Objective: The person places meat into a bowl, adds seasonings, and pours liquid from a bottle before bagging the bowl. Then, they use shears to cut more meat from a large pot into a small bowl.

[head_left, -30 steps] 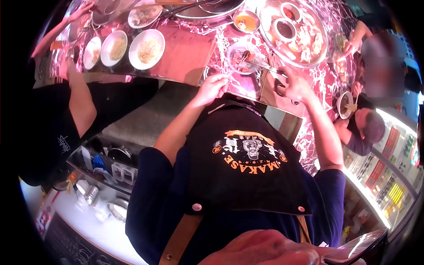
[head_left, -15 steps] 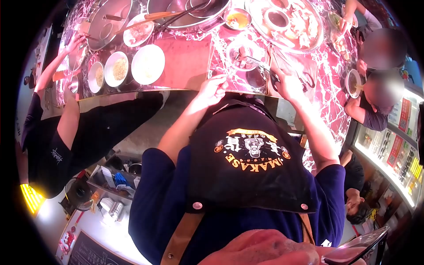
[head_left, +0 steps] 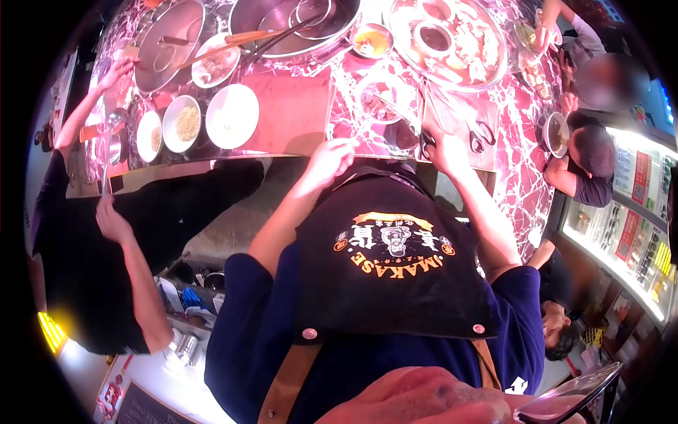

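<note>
Pink light floods the marbled counter before you, your black apron pulled up close to its edge. To your left, a co-worker in black stretches one arm over the surface. At the far side sits a big pot, with a broad platter of food and two sauce cups to its right. A reddish-brown board lies to the left of your workspace, and beyond it three white bowls stand in a row. Between the board and your right hand, near the counter's edge, rests the clear bowl with pieces of food inside. Your right hand is wrapped around the handles of a pair of scissors, blades angled toward that bowl; glare hides whether the tips touch the food. Your left hand hangs by the edge with its fingers curled together, and whether anything is pinched there cannot be told. Farther off, a small metal bowl holds orange liquid. Spare scissors lie right of your gripping hand.
</note>
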The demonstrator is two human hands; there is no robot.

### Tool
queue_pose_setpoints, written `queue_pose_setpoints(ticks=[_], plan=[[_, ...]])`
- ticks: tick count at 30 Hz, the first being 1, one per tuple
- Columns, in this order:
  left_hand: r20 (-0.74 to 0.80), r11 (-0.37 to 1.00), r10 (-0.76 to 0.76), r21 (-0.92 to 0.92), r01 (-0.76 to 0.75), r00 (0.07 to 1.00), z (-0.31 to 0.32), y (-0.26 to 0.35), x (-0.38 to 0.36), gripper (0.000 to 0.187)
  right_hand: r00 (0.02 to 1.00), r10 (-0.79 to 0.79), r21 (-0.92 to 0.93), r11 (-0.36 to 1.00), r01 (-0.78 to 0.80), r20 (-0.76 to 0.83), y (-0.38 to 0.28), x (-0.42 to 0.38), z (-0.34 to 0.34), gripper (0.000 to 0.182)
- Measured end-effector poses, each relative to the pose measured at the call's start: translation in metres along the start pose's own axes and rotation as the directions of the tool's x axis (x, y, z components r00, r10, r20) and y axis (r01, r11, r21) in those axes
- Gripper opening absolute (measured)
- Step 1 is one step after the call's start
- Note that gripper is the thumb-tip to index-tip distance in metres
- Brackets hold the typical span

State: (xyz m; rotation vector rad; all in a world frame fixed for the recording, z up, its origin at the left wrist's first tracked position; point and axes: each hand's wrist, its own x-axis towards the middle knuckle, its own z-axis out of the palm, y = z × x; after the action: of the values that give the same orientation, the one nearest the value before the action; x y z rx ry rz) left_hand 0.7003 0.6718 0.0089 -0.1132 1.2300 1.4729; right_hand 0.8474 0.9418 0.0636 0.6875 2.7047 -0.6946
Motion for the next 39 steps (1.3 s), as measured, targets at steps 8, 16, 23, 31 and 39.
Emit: queue_pose_setpoints(ticks=[8,16,23,31,39], plan=[[-0.277,0.765,0.499,0.585,-0.268,0.821,-0.005,-0.007,0.057,0.032,0.899,0.299,0.341,0.922,-0.185,-0.320,0.058,-0.014,0.031,0.047],[-0.203,0.588,0.661,0.739,-0.329,0.723,0.012,0.002,0.136,0.017,0.672,0.133,0.085,0.991,-0.104,-0.728,0.055,0.031,0.060,0.042],[-0.026,0.716,0.484,0.586,-0.379,0.875,0.091,-0.002,0.145,0.010,0.973,0.218,0.968,-0.252,-0.014,0.071,0.068,-0.001,0.039,0.030],[0.129,0.645,0.467,0.627,-0.436,0.875,0.204,0.044,0.136,0.031,0.739,0.472,0.867,0.382,0.319,-0.480,0.257,0.031,-0.129,0.050],[-0.124,0.666,0.499,0.689,-0.288,0.858,0.128,0.011,0.093,0.033,0.602,0.351,0.308,0.935,-0.178,-0.717,0.377,0.131,-0.204,0.070]])
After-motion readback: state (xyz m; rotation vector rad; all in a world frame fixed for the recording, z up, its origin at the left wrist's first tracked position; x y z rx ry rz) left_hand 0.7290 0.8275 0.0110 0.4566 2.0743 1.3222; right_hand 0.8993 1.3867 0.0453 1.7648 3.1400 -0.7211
